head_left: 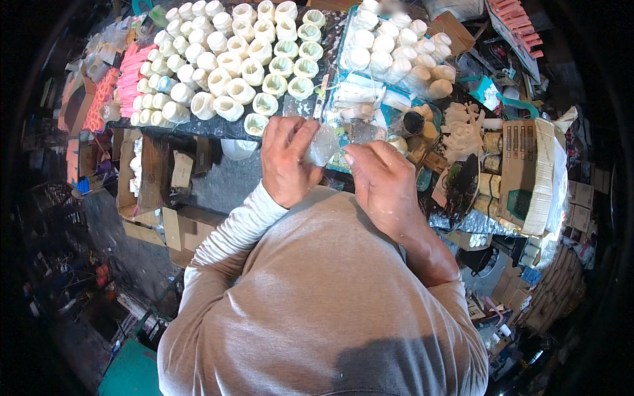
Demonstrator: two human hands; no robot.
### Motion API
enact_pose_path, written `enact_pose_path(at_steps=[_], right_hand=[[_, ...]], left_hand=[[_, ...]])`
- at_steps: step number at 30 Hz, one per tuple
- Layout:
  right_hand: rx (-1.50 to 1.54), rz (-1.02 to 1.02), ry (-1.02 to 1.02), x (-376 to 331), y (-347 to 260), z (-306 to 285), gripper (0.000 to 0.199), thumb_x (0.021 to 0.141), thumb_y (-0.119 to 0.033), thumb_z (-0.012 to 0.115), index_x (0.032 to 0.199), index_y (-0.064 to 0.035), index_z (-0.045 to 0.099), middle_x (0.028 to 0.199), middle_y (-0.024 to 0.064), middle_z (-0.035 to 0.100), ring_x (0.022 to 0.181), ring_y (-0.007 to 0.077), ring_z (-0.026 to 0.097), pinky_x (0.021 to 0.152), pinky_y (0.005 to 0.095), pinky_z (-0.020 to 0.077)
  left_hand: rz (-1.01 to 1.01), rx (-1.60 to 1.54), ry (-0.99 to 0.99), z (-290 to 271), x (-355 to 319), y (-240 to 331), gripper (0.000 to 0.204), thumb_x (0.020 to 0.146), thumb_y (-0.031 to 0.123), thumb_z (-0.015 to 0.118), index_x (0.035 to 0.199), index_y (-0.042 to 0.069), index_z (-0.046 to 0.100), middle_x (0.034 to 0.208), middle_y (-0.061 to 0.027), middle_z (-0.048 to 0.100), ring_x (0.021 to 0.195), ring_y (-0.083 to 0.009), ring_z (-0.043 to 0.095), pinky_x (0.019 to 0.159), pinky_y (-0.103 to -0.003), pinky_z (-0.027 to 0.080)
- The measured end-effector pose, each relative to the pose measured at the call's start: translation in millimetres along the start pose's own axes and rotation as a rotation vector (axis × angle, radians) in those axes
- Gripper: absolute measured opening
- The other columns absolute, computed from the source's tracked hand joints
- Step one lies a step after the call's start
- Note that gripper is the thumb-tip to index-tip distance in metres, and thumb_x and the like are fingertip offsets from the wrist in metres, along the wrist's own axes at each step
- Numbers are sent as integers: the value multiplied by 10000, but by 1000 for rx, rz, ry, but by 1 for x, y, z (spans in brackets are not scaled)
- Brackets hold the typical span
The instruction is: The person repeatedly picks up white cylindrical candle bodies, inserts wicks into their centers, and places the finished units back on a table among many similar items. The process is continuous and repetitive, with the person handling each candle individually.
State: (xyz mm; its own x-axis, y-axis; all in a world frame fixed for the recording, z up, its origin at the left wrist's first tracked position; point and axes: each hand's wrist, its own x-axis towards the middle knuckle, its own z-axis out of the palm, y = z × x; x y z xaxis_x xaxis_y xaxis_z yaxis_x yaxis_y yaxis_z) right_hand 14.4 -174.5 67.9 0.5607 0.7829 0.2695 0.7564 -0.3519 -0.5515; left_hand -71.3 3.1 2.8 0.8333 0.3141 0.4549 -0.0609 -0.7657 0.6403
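Left hand [285, 162] and right hand [382, 179] raised at near bench [218, 127] edge, backs up, fingers curled; each grip pinching clear plastic bag [323, 144] held between them, white moulded cups [241, 69] beyond.

The small clear bag [323, 144] is showing only partly, the left hand [285, 160] and right hand [382, 185] covering its sides, and its contents are staying unreadable. The person's chest is hiding the table's [218, 127] near edge. Far stacked boxes [512, 23] are running out of frame.
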Motion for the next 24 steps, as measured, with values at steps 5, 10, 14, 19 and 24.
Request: enact_pose_path(at_steps=[5, 10, 14, 19, 24], right_hand=[[-131, -64, -40, -3, -1, 8, 261, 834, -17, 695, 1093, -12, 661, 946, 137, 625, 874, 348, 685, 754, 464, 577], [-95, -18, 4, 6, 0, 24, 275, 824, 57, 695, 1088, -16, 703, 851, 141, 618, 748, 356, 663, 685, 442, 554], [58, 107, 23, 0, 1, 8, 258, 832, 61, 703, 1081, -10, 704, 861, 152, 621, 742, 369, 663, 674, 446, 546], [-112, -38, 47, -7, 5, 10, 257, 816, 36, 710, 1071, 9, 689, 859, 142, 580, 740, 351, 654, 654, 448, 541], [-118, -103, 50, -6, 7, 24, 262, 800, 39, 728, 1058, 7, 697, 848, 130, 565, 700, 330, 638, 618, 437, 536]], left_hand=[[25, -20, 1, 3, 1, 0, 672, 522, -17, 766, 1189, 17, 687, 1144, -149, 597, 1060, -369, 563, 902, -480, 457], [115, 16, -31, 4, 4, -2, 706, 484, -7, 768, 1185, 34, 695, 1162, -137, 599, 1071, -361, 560, 887, -480, 436], [102, 70, -45, -1, 4, -3, 708, 479, 1, 775, 1182, 44, 699, 1178, -132, 600, 1087, -358, 558, 906, -480, 425], [117, 41, -77, 3, 3, 1, 708, 480, 4, 777, 1182, 53, 702, 1181, -125, 606, 1113, -354, 553, 925, -483, 415], [135, 26, -68, 1, 9, 0, 707, 485, 19, 796, 1185, 65, 705, 1182, -114, 606, 1122, -348, 548, 939, -485, 406]])
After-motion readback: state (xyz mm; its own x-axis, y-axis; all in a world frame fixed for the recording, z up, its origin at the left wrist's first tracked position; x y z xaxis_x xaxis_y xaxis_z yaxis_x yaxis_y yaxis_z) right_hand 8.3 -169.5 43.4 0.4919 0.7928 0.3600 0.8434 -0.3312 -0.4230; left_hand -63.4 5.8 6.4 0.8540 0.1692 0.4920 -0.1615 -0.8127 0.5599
